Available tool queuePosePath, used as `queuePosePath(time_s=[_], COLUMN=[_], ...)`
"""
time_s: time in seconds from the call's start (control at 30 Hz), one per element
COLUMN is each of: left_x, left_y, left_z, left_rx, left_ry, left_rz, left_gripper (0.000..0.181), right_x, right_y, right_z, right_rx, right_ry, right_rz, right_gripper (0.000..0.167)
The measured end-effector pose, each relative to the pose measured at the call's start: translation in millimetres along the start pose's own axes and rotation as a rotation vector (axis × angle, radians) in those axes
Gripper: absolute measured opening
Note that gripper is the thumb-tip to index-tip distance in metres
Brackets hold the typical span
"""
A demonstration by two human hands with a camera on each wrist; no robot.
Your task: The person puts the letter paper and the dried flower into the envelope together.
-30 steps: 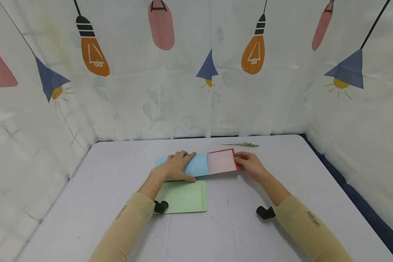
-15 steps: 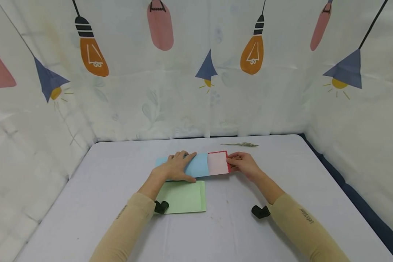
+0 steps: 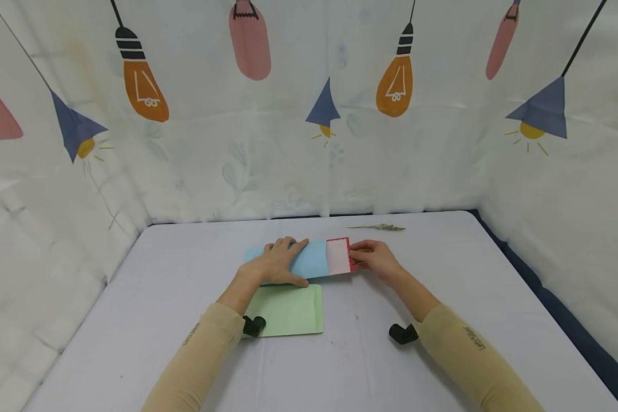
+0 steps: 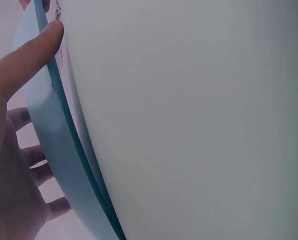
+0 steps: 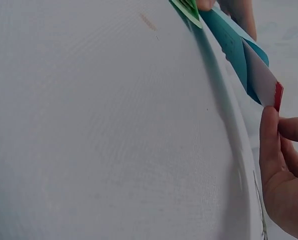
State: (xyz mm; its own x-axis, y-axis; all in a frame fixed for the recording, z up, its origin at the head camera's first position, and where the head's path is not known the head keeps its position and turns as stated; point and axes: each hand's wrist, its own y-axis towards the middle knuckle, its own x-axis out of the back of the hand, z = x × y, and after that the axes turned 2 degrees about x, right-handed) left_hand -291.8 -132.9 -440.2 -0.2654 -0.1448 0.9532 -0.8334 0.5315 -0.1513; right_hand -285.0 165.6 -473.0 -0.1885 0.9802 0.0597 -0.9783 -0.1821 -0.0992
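A light blue envelope (image 3: pixel 311 260) lies across the middle of the table, its mouth facing right and parted in the right wrist view. Over it spreads my left hand (image 3: pixel 278 264), holding it with the thumb at the near edge and fingers toward the far edge. A pale pink card (image 3: pixel 338 256) with a red border sits partly inside the envelope. My right hand (image 3: pixel 378 260) pinches the card's red outer end between thumb and fingers, as the right wrist view also shows. How much card lies inside is hidden.
A green envelope (image 3: pixel 288 310) lies just in front of the blue one, partly behind the left forearm. Farther back rests a dried sprig (image 3: pixel 381 227). Printed cloth walls (image 3: pixel 268 160) rise behind the white tabletop (image 3: pixel 443 252).
The card has slid left into the blue envelope, with less of it showing now. My right hand has moved left with it, while my left hand has stayed in place.
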Motion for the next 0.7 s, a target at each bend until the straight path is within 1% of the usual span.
queuePosePath(time_s=[0.27,0.5,0.7], left_x=[0.3,0.6,-0.9], left_y=[-0.4,-0.8,0.7], left_z=[-2.3,-3.4,-2.2], left_rx=[0.009,0.010,0.008], left_ry=[0.011,0.017,0.027], left_rz=[-0.002,-0.008,-0.013], left_gripper=[0.111,0.111,0.112], right_x=[-7.2,-12.2,-15.6], right_y=[2.1,0.0,-0.6], right_z=[0.6,8.0,12.2], right_rx=[0.017,-0.004,-0.022], right_ry=[0.010,0.011,0.021], right_rz=[0.028,0.015,0.020], right_gripper=[0.034,0.031,0.033])
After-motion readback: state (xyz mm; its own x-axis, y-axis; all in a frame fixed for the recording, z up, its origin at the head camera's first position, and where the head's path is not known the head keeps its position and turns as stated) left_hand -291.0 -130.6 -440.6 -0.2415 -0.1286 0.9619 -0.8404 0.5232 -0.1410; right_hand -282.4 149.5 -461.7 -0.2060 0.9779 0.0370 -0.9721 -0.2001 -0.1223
